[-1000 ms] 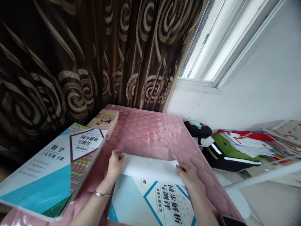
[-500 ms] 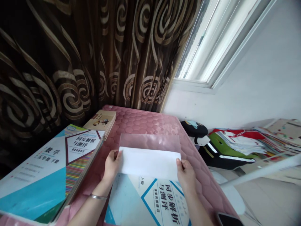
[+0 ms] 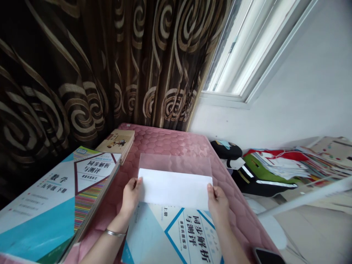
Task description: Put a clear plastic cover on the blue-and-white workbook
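Note:
A blue-and-white workbook [image 3: 154, 234] lies in front of me, its printed title running sideways. Across its far part stretches a plain white sheet or flap [image 3: 174, 189], and clear plastic film [image 3: 174, 162], like a book cover, sticks out beyond that. My left hand [image 3: 132, 194] pinches the flap's left edge between thumb and fingers, with a silver bangle on the wrist. At the opposite edge my right hand [image 3: 218, 201] grips in the same way, thumb on top. My fingers under the flap are hidden, so whether they also hold the film I cannot tell.
On the pink quilted mattress [image 3: 167, 145], a stack of workbooks [image 3: 52, 205] is at left, with tan booklets [image 3: 118, 143] behind. A dark phone-like object [image 3: 266, 256] sits at the near right edge. Past the mattress are a black-and-green bag [image 3: 264, 172] and papers [image 3: 277, 167].
The white flap shows slightly taller, its far edge a little higher in view. Both hands keep their grip and have barely moved. The camera view has shifted slightly.

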`<state>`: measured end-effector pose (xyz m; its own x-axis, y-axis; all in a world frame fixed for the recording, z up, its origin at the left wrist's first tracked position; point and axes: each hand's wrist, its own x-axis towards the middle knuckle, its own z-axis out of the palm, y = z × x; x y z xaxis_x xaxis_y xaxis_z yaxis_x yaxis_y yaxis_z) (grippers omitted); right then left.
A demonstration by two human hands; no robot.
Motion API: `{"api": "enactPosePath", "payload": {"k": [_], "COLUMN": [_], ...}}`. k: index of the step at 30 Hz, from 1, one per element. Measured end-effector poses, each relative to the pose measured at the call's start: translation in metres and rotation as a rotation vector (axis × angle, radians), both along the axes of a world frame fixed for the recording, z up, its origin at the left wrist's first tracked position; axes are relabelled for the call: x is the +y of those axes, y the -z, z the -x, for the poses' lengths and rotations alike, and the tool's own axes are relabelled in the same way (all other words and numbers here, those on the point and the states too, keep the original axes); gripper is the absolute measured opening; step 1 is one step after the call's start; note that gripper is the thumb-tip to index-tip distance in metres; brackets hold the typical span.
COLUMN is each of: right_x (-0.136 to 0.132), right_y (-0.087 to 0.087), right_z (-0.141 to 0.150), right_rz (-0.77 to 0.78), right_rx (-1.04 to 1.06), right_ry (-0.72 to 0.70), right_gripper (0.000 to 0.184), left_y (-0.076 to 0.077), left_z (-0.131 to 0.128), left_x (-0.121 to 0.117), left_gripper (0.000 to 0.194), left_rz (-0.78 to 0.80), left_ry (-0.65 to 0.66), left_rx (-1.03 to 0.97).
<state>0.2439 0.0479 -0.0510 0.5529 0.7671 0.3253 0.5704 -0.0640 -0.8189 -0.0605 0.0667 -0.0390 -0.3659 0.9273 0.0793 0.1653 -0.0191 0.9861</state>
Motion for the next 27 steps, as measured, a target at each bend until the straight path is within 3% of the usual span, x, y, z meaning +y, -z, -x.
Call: {"api": "enactPosePath", "payload": {"k": [13, 27], "right_x": [0.0001, -0.0015], "right_y": [0.0050, 0.0010], "right_z": [-0.0014, 0.0032], "right_rz": [-0.065, -0.072], "right_rx": [0.216, 0.016], "right_ry": [-0.061, -0.011], "right_gripper": [0.051, 0.052], "left_y": [0.0034, 0.0028], "left_z": [-0.0047, -0.0079], "left_x": [-0.0037, -0.0062], "left_gripper": [0.048, 0.054], "left_rz": [-0.035, -0.037], "left_ry": [-0.006, 0.007], "left_rx": [-0.079, -0.102]}}
